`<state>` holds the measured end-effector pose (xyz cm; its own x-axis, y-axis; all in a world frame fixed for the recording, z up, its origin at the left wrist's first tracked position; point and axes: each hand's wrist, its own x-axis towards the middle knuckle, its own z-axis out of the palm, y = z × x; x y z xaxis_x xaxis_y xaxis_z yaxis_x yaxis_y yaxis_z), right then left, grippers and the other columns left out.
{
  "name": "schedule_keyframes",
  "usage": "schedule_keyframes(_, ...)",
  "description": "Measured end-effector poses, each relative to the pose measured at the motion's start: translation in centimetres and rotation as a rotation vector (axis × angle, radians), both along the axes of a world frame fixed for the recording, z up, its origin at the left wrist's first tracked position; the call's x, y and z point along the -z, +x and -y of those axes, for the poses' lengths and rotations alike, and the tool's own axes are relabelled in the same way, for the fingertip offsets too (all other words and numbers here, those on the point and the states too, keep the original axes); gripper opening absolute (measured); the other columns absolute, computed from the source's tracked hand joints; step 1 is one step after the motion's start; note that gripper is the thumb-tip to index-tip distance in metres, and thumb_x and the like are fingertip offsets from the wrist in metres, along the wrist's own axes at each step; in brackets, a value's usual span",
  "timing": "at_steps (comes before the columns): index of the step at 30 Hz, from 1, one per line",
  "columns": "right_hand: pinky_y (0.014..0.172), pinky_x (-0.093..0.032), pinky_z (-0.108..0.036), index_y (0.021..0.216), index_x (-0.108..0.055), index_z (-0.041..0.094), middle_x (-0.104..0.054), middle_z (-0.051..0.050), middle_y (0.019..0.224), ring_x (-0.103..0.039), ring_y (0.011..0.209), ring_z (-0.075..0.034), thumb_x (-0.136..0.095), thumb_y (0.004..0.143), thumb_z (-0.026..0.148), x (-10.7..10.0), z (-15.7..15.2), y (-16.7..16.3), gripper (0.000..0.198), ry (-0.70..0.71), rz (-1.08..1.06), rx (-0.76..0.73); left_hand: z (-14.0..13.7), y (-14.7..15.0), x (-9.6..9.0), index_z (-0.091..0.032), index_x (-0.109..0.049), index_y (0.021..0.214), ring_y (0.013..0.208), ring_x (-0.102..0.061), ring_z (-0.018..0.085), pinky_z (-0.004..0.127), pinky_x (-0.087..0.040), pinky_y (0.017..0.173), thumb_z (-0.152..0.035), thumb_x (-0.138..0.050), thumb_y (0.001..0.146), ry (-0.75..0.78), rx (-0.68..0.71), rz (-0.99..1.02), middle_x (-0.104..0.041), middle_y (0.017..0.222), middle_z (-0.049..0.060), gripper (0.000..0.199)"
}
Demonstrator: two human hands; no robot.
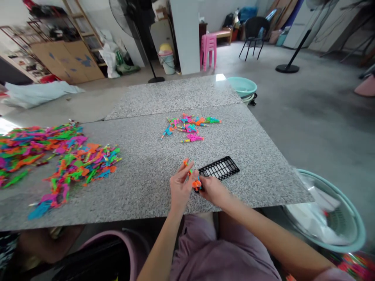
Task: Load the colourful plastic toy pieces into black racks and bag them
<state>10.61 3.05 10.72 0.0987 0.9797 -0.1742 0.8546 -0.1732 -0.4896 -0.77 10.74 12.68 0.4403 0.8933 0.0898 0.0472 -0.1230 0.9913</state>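
Note:
My left hand (180, 186) is closed with thumb and fingers around a small plastic toy (196, 184) in orange, green and blue. My right hand (214, 190) is closed from the other side, its fingertips against the same toy; they are partly hidden. Just behind my right hand, a black plastic grid rack (222, 168) with rows of slots lies at a slant on the speckled stone table (140, 164). Farther back is a small group of similar colourful toys (191, 128), with a pink one (195, 137) nearest to me.
A large heap of colourful plastic pieces (84, 160) spreads over the table's left side. Below the right edge stands a green basket (351, 234) with white bags. A pink bin (131, 249) is under the front edge. A turquoise basin (241, 84) sits beyond the far right corner.

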Motion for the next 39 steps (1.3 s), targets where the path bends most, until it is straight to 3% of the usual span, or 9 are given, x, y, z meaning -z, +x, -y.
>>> schedule_keyframes(6,0.071,-0.045,-0.023,0.101,-0.067,0.017,-0.073,-0.005,0.09,-0.068,0.082,-0.018,-0.069,0.077,0.018,-0.4,-1.3,3.6,0.024,-0.052,-0.19,-0.158,-0.4,-0.3,-0.2,-0.023,-0.068,0.12,0.137,-0.044,0.027,0.041,-0.034,0.115,-0.029,-0.081,0.068,-0.082,0.04,-0.016,-0.057,0.139,0.006,0.054)
schedule_keyframes(12,0.091,-0.046,-0.035,0.125,-0.058,0.014,-0.061,-0.015,0.126,-0.054,0.116,-0.026,-0.048,0.093,0.013,-1.3,-11.8,8.6,0.034,0.234,0.194,0.067,-0.5,-0.7,-0.7,-0.025,-0.068,0.121,0.14,-0.039,0.03,0.046,-0.029,0.117,-0.031,-0.082,0.066,-0.084,0.037,-0.059,-0.056,0.14,0.007,0.057)
schedule_keyframes(16,0.104,-0.039,-0.042,0.133,-0.052,0.019,-0.055,-0.014,0.133,-0.044,0.129,-0.025,-0.038,0.095,0.007,0.3,-16.7,6.4,0.042,0.302,0.288,-0.106,-0.6,-0.8,-0.3,-0.026,-0.067,0.123,0.141,-0.036,0.03,0.049,-0.027,0.117,-0.035,-0.08,0.069,-0.069,0.061,-0.111,-0.059,0.137,0.008,0.057)
schedule_keyframes(23,0.113,-0.028,-0.04,0.094,-0.065,0.016,-0.067,-0.009,0.113,-0.051,0.123,-0.02,-0.042,0.083,-0.004,2.9,-12.8,10.4,0.033,0.394,0.17,-0.37,-0.7,-1.1,-0.4,-0.027,-0.065,0.124,0.14,-0.039,0.03,0.05,-0.026,0.118,-0.034,-0.079,0.072,-0.033,0.087,-0.121,-0.055,0.141,0.005,0.055)
schedule_keyframes(28,0.097,-0.042,-0.032,0.093,-0.064,0.016,-0.068,-0.009,0.103,-0.056,0.115,-0.021,-0.044,0.083,0.001,2.5,-10.9,10.0,0.026,0.408,0.067,-0.013,-0.7,-0.9,-0.7,-0.027,-0.066,0.123,0.14,-0.038,0.029,0.05,-0.027,0.118,-0.033,-0.08,0.071,-0.025,0.086,-0.126,-0.056,0.14,0.005,0.054)
schedule_keyframes(30,0.09,-0.046,-0.034,0.106,-0.061,0.013,-0.067,-0.014,0.106,-0.061,0.105,-0.025,-0.052,0.09,0.021,2.0,-11.6,8.5,0.02,0.357,0.082,0.252,-0.7,-0.9,-0.8,-0.026,-0.066,0.123,0.14,-0.039,0.029,0.05,-0.027,0.118,-0.034,-0.079,0.073,-0.017,0.079,-0.13,-0.055,0.141,0.005,0.053)
schedule_keyframes(32,0.085,-0.048,-0.037,0.115,-0.058,0.009,-0.066,-0.019,0.108,-0.063,0.102,-0.029,-0.058,0.089,0.041,1.3,-12.9,7.5,0.041,0.238,0.071,0.435,-0.7,-0.9,-0.7,-0.026,-0.066,0.124,0.14,-0.039,0.029,0.051,-0.028,0.118,-0.035,-0.079,0.073,-0.013,0.068,-0.135,-0.056,0.141,0.005,0.053)
schedule_keyframes(34,0.082,-0.049,-0.037,0.114,-0.06,0.008,-0.067,-0.021,0.106,-0.065,0.1,-0.031,-0.062,0.087,0.047,0.7,-14.2,7.5,0.048,0.091,0.034,0.477,-0.7,-1.0,-0.7,-0.026,-0.065,0.124,0.139,-0.04,0.03,0.051,-0.028,0.117,-0.035,-0.08,0.071,0.001,0.069,-0.14,-0.057,0.139,0.006,0.055)
schedule_keyframes(39,0.067,-0.049,-0.027,0.082,-0.071,0.013,-0.071,-0.011,0.073,-0.07,0.075,-0.023,-0.067,0.08,0.024,0.6,-13.6,10.1,0.012,-0.053,-0.066,0.363,-1.2,-1.5,-0.6,-0.028,-0.064,0.126,0.14,-0.039,0.029,0.052,-0.025,0.118,-0.036,-0.08,0.072,0.033,0.122,-0.162,-0.057,0.139,0.006,0.057)
